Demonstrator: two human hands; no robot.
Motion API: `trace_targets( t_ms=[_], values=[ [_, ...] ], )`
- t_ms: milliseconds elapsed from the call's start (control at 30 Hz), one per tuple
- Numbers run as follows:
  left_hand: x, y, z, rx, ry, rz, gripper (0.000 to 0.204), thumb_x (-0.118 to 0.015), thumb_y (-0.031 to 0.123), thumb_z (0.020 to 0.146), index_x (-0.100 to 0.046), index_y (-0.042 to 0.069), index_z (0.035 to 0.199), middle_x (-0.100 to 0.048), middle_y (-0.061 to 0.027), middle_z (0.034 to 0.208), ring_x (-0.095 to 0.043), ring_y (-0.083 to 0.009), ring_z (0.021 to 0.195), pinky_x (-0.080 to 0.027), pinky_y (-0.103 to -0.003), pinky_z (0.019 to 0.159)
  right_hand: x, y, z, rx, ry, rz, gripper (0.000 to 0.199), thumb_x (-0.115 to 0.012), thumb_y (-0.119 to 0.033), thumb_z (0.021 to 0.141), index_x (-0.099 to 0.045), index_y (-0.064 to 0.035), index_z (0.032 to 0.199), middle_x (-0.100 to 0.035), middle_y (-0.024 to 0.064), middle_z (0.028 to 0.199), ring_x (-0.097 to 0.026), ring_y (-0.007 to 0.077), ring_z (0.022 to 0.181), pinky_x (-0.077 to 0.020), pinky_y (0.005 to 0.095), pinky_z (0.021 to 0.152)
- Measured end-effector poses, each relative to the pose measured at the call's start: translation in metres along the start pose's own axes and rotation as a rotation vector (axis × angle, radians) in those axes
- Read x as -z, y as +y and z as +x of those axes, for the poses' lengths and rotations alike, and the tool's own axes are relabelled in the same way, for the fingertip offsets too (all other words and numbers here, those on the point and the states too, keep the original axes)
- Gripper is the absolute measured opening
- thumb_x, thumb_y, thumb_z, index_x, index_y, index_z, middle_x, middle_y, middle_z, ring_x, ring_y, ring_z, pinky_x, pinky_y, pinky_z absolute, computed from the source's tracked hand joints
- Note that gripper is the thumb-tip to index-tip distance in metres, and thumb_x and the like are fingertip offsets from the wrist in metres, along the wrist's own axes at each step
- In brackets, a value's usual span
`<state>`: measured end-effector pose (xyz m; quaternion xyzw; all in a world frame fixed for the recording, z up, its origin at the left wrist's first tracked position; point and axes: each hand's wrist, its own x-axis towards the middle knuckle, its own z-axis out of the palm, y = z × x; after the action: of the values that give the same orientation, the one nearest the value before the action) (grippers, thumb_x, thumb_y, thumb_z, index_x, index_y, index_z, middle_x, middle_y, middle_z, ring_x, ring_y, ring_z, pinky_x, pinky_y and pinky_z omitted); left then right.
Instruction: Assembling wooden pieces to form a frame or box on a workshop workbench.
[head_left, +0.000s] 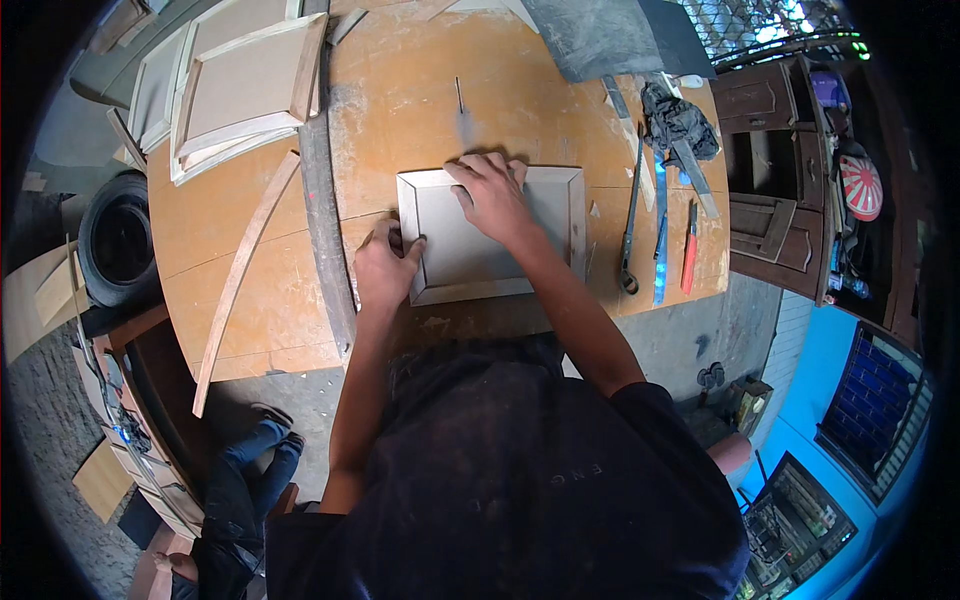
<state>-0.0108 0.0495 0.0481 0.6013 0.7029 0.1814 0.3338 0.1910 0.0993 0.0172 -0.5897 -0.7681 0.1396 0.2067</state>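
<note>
Frame (462,252) lies flat on table (400,115), near the front edge. Left hand (384,268) grips its left side. Right hand (492,195) bends fingers over its far side; grip cannot be confirmed.

Left hand (385,272), one: toward ten o'clock; fingers bent, thumb set apart, pointing between one and two; fingertips partly hidden, apparently curled inward. Left forearm (357,400), one: bare, running up toward twelve. Right hand (492,200), one: at twelve o'clock; back uppermost, fingers spread and bent, thumb toward ten. Right forearm (570,295), one: bare, slanting toward eleven, wrist nearly straight.
</note>
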Motion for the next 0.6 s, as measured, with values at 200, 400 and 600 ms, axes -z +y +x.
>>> trace_targets(
  t_ms=[200, 400, 600],
  values=[
    [0.000, 0.000, 0.001, -0.018, -0.007, -0.012, 0.035, -0.082, 0.019, 0.077, -0.065, 0.002, 0.103, -0.071, -0.0160, 0.084, -0.070, -0.0321, 0.075, -0.055, -0.041, 0.073, 0.000, 0.000, 0.002, -0.009, -0.015, -0.013, 0.033, -0.072, -0.015, 0.085, -0.069, -0.0173, 0.119, -0.062, 0.0014, 0.115, -0.052, 0.0235, 0.112, -0.0310, 0.0481, 0.093],
    [0.003, 0.009, 0.002, -0.006, -0.017, -0.017, 0.036, -0.081, 0.021, 0.080, -0.065, 0.000, 0.105, -0.072, -0.0155, 0.086, -0.071, -0.0300, 0.075, -0.056, -0.039, 0.073, 0.010, 0.001, -0.003, -0.043, 0.060, 0.009, 0.036, -0.072, -0.021, 0.086, -0.066, -0.0139, 0.121, -0.062, 0.0038, 0.119, -0.053, 0.0244, 0.115, -0.0308, 0.0484, 0.095],
    [0.002, -0.001, 0.014, -0.018, 0.108, -0.069, 0.039, -0.080, 0.022, 0.085, -0.068, -0.002, 0.113, -0.074, -0.0127, 0.091, -0.072, -0.0190, 0.078, -0.056, -0.031, 0.075, 0.054, 0.051, -0.039, -0.270, 0.317, -0.023, 0.034, -0.069, -0.022, 0.088, -0.065, -0.0077, 0.119, -0.065, 0.0140, 0.116, -0.061, 0.0333, 0.108, -0.0441, 0.0498, 0.096]
  ],
)
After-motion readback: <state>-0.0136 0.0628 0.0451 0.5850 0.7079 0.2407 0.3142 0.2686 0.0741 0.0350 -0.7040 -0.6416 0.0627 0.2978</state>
